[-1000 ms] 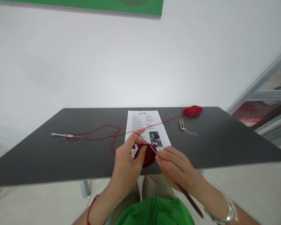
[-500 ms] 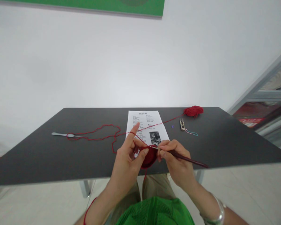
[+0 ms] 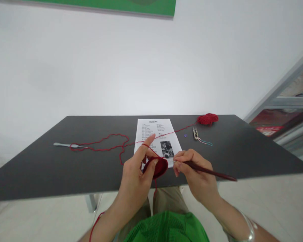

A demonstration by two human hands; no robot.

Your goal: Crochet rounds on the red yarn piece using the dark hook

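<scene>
My left hand (image 3: 138, 166) pinches a round dark red crochet piece (image 3: 161, 168) between thumb and fingers, over the table's front edge. Red yarn (image 3: 153, 150) runs over its raised index finger to the top of the piece. A loose tail of yarn hangs below. My right hand (image 3: 195, 171) is closed around a crochet hook (image 3: 214, 173) with a dark reddish-brown handle, held like a pen. The hook's thin metal tip points left and lies just right of the crochet piece, apparently apart from it.
On the dark table (image 3: 96, 171) lie a printed sheet (image 3: 155, 126) under the hands, a red yarn ball (image 3: 207, 119), thread snips (image 3: 195, 133) with a blue cord, a small purple ring (image 3: 185, 135) and a grey-handled hook (image 3: 65, 145) looped by yarn. A white wall stands behind.
My right hand has drawn the hook rightward, away from the crochet piece. The piece has tilted in my left hand, and the left index finger has shifted slightly right.
</scene>
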